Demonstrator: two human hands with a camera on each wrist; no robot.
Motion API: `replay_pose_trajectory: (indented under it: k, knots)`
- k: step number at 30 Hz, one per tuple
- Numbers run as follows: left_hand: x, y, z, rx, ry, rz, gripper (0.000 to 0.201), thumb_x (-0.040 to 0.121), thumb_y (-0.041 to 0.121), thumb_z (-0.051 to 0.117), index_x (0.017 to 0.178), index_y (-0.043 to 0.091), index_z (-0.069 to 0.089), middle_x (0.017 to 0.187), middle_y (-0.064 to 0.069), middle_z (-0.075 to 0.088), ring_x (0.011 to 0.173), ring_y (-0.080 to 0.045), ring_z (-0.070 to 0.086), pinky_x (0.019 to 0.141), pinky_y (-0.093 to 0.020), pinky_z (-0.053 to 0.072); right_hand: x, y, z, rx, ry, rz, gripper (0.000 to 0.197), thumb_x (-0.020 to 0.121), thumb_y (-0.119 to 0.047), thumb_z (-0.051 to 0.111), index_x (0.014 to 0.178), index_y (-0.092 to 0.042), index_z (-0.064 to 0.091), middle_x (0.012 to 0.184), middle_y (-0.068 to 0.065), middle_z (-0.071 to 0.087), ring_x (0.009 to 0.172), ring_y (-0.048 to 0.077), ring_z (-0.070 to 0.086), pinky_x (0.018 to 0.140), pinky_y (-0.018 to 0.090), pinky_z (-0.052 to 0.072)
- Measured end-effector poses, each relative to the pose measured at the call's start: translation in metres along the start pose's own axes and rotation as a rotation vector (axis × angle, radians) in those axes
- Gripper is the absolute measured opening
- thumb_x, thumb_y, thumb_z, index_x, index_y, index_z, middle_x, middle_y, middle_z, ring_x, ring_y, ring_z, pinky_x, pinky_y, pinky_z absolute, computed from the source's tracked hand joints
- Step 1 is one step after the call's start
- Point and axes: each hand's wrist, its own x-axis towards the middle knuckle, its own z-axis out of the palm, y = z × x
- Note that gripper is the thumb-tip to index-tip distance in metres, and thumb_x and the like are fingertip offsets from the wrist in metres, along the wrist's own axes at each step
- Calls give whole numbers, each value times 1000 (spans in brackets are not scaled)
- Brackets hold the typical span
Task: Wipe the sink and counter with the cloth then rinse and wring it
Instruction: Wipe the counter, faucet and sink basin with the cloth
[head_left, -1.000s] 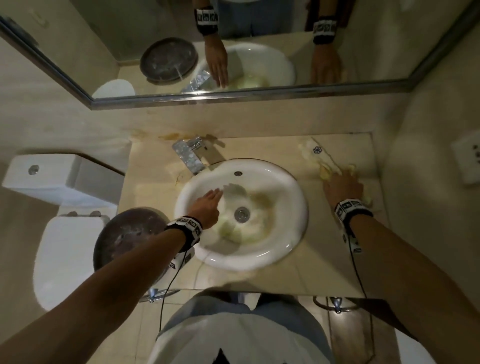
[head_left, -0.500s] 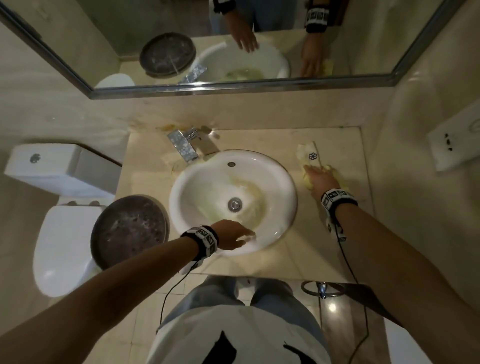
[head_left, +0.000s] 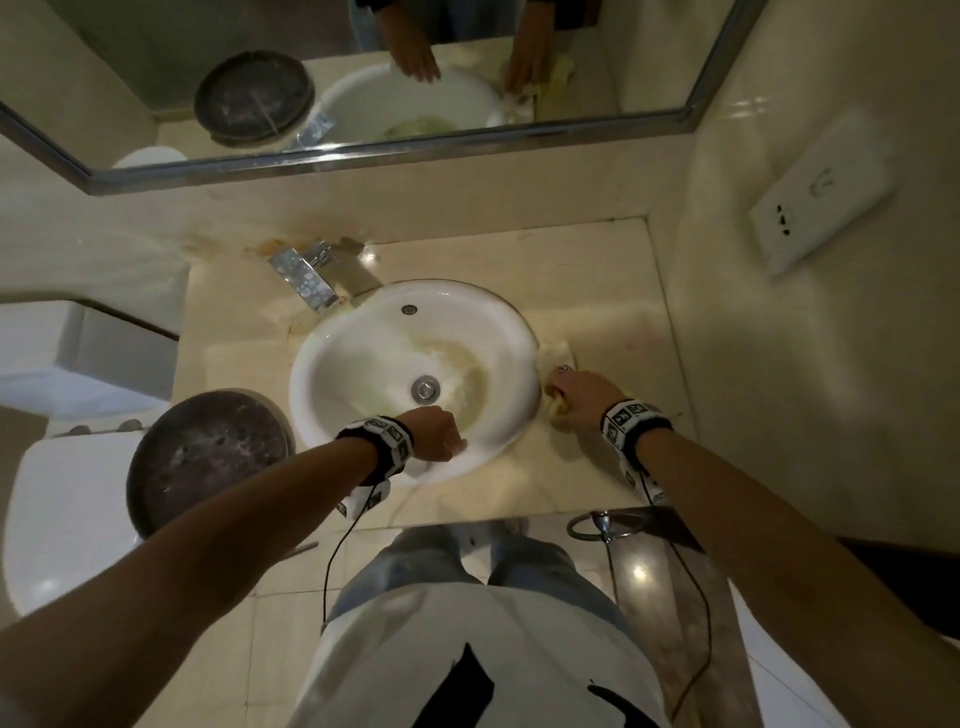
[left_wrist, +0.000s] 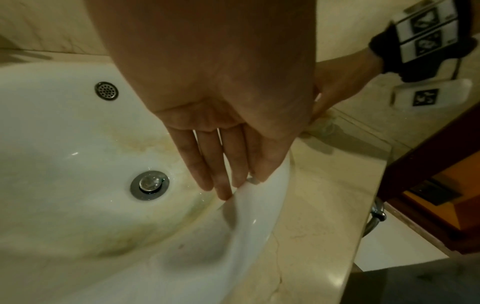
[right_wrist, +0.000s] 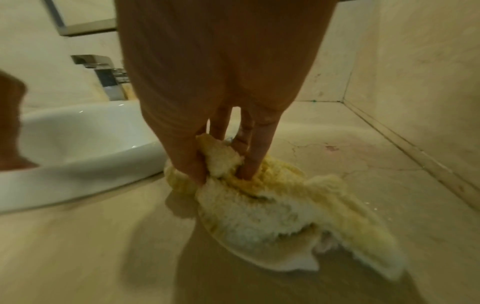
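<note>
A round white sink (head_left: 509, 332) with brownish stains and a metal drain (head_left: 426, 388) sits in a beige stone counter (head_left: 613, 291). My left hand (head_left: 439, 434) rests on the sink's near rim, its straight fingers (left_wrist: 221, 176) lying together on the white edge. My right hand (head_left: 579, 397) presses a fluffy yellow-white cloth (right_wrist: 272, 205) on the counter just right of the sink rim (right_wrist: 85, 144); its fingers (right_wrist: 249, 158) dig into the bunched cloth and the thumb pinches a fold. In the head view the cloth (head_left: 558, 356) peeks out ahead of that hand.
A chrome faucet (head_left: 304, 278) stands at the sink's back left. A dark round basin (head_left: 208, 462) sits at the counter's left end beside a white toilet (head_left: 57, 499). A mirror (head_left: 363, 78) hangs above, a wall socket (head_left: 821, 192) at right, a towel ring (head_left: 602, 525) below the counter edge.
My right hand has dragged the cloth from the back of the counter toward me along the sink's right side. My left hand moved from the left of the bowl to the near rim.
</note>
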Motion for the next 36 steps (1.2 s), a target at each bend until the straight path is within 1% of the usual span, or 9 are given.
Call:
replay_pose_trajectory:
  k: [2,8,10,13,17,20,26,32,36]
  knots:
    - [3,1,-2,-4,-23,14,45,77,49,53,88,13,77,85,-4,76,83,-23,70,87,-38,56,-11,3,0,-90,26,-27,22,81,-19,67,100,-21,57,104,6,63,92,29,61,71,32,41]
    - [8,2,-1,33,-14,14,32,85,37,61,95,12,79,95,-5,77,93,-22,71,87,-31,54,-19,28,-51,-71,441,-70,30,78,-13,65,108,-18,60,109,6,56,98,34,54,76,40,46]
    - [12,2,-5,33,-34,15,19,88,24,67,99,15,79,100,-2,77,98,-20,71,86,-25,51,-18,33,-70,-43,550,0,32,78,-14,59,108,-21,58,113,2,55,102,28,50,75,38,47]
    - [16,7,-14,70,-42,35,30,90,20,65,119,21,73,120,4,71,114,-17,65,98,-26,47,-15,41,-80,-1,667,139,37,77,-5,59,112,-16,59,126,4,58,110,30,52,78,39,49]
    - [24,22,-22,87,109,77,50,93,26,61,142,27,50,136,3,60,122,-18,58,104,-33,45,-11,55,-67,-218,516,372,33,83,-4,66,115,-3,60,123,20,60,117,39,54,91,49,48]
    - [32,35,-20,92,174,169,65,93,28,60,152,25,34,151,0,46,133,-22,50,107,-40,43,-4,68,-58,-264,401,372,42,90,-4,59,131,-1,50,149,21,40,137,38,37,109,48,38]
    - [38,51,-11,158,165,209,66,94,26,55,155,25,30,156,3,39,138,-23,45,109,-41,42,-8,95,-40,-79,130,370,105,77,-47,80,157,-24,18,156,9,26,142,39,32,115,50,35]
    - [38,50,-13,236,130,221,71,92,22,58,155,19,24,128,-10,61,113,-32,59,91,-46,52,-25,94,-21,-166,234,384,63,82,-38,76,136,-18,50,142,10,45,124,37,46,97,45,49]
    - [40,51,-19,279,89,218,70,94,21,55,156,18,22,120,-15,62,108,-33,60,85,-46,53,-33,91,-7,-195,157,332,44,88,-39,58,128,-21,56,137,4,49,117,33,49,93,39,44]
